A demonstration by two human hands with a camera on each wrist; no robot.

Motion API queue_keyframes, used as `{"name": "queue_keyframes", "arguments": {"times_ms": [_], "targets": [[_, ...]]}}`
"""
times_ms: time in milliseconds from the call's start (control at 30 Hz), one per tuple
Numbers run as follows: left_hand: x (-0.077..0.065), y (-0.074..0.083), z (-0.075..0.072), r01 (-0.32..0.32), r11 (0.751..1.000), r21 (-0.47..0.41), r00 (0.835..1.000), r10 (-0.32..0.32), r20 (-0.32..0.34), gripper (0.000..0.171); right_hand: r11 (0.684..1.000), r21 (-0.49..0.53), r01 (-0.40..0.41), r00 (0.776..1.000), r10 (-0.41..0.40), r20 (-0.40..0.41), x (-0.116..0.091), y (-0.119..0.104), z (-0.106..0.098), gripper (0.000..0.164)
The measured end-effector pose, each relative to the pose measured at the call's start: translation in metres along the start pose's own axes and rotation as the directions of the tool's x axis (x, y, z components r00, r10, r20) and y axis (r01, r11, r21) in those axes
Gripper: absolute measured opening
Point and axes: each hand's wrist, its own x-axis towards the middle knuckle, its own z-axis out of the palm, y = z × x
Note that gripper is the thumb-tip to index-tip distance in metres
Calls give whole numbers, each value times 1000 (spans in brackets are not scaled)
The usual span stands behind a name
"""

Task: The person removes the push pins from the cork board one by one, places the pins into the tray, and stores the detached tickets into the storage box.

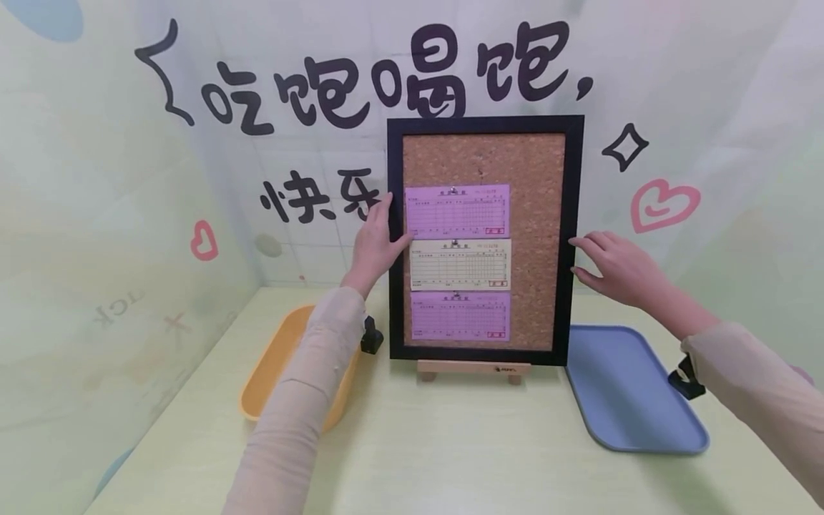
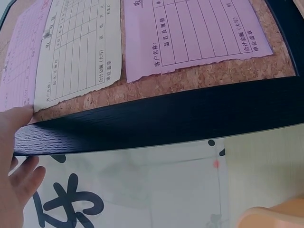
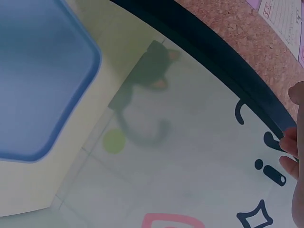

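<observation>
A black-framed corkboard (image 1: 537, 214) stands upright on a small wooden easel (image 1: 473, 369). Pinned to it, one above another, are a purple receipt slip (image 1: 458, 212), a cream receipt slip (image 1: 460, 265) and another purple receipt slip (image 1: 460, 317). My left hand (image 1: 373, 247) grips the frame's left side, thumb on the front and fingers at the back, as the left wrist view shows. On the right side, my right hand (image 1: 611, 265) holds the frame's edge between thumb and fingers. In the right wrist view that hand is partly cut off.
To the left, an orange tray (image 1: 273, 372) is partly behind my left sleeve. A blue tray (image 1: 634, 390) lies right of the easel. Both rest on a pale table (image 1: 450, 443). Behind the board hangs a white printed backdrop (image 1: 309, 150) with black characters.
</observation>
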Motion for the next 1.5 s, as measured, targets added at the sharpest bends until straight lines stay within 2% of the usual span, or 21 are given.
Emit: {"name": "queue_keyframes", "arguments": {"times_ms": [33,133,200,333,667,900,1100,1200,1300,1500], "targets": [[0,-1,0,-1,1000,3,1000,1,-1,78,1000,4,-2,1000,2,3,3,0,0,65],[0,-2,0,-2,1000,11,1000,2,1,79,1000,16,-21,1000,21,19,13,-1,1,44],[0,-3,-1,0,1000,17,1000,0,9,79,999,20,-39,999,39,35,20,-3,1,37],[1,-2,-2,5,1000,25,1000,-6,28,80,997,19,-73,995,72,65,34,-9,2,42],[2,1,-2,10,1000,13,999,-11,38,81,992,43,-122,987,117,114,68,-16,11,36],[2,2,-3,25,1000,2,999,-25,39,81,985,75,-158,985,151,89,96,-18,20,33],[1,0,-4,28,999,-16,999,-27,31,81,938,143,-315,942,290,171,122,-23,23,37],[1,0,-4,26,999,-21,999,-26,28,81,922,165,-349,926,313,210,130,-27,26,38],[2,0,-4,25,999,-28,999,-24,22,82,919,180,-351,924,309,225,136,-30,30,37],[2,-1,-6,45,998,-52,999,-43,32,83,909,207,-361,927,325,189,149,-34,44,30]]}}
